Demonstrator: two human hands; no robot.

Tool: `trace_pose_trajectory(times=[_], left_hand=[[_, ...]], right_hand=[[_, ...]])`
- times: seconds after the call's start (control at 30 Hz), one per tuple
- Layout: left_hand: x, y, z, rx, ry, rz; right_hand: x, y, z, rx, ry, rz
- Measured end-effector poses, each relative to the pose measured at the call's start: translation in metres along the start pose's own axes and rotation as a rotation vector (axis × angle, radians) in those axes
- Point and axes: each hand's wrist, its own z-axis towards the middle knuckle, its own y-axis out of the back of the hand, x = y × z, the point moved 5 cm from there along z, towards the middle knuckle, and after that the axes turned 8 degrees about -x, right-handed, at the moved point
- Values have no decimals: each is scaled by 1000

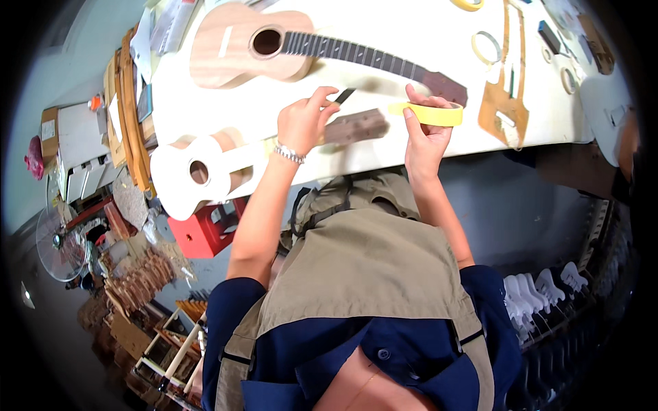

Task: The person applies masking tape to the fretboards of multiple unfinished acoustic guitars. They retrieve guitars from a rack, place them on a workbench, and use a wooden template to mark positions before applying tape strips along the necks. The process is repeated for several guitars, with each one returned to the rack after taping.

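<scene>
My left hand (301, 125) is curled above the neck of the nearer ukulele. A short, thin black strip (345, 96) sticks out from its fingertips, apparently pinched there; its kind cannot be made out. In my right hand (426, 145) is a roll of yellow masking tape (442, 116), with the thumb on its near edge and fingers through the ring. The nearer ukulele (185, 171) has a pale body, and its brown headstock (356, 128), slightly blurred, lies between my hands. Behind it rests a second wooden ukulele (212, 51) with a dark fretted neck.
The white-covered table (384, 149) also holds tape rolls (485, 48) and a flat wooden template (504, 113) on the right. Wooden strips (127, 103) lean along its left side. A red stool (199, 233) stands below; white guitar-shaped pieces (541, 291) hang at lower right.
</scene>
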Motion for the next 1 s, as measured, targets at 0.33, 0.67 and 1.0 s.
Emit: trace_pose_trajectory(times=[0.33, 0.67, 1.0], left_hand=[[-67, -75, 15, 26, 755, -1284], [87, 28, 101, -269, 327, -277], [111, 20, 122, -172, 546, -350]], right_hand=[[-9, 21, 36, -150, -513, 734], [17, 123, 105, -127, 212, -542], [10, 106, 106, -185, -31, -877]])
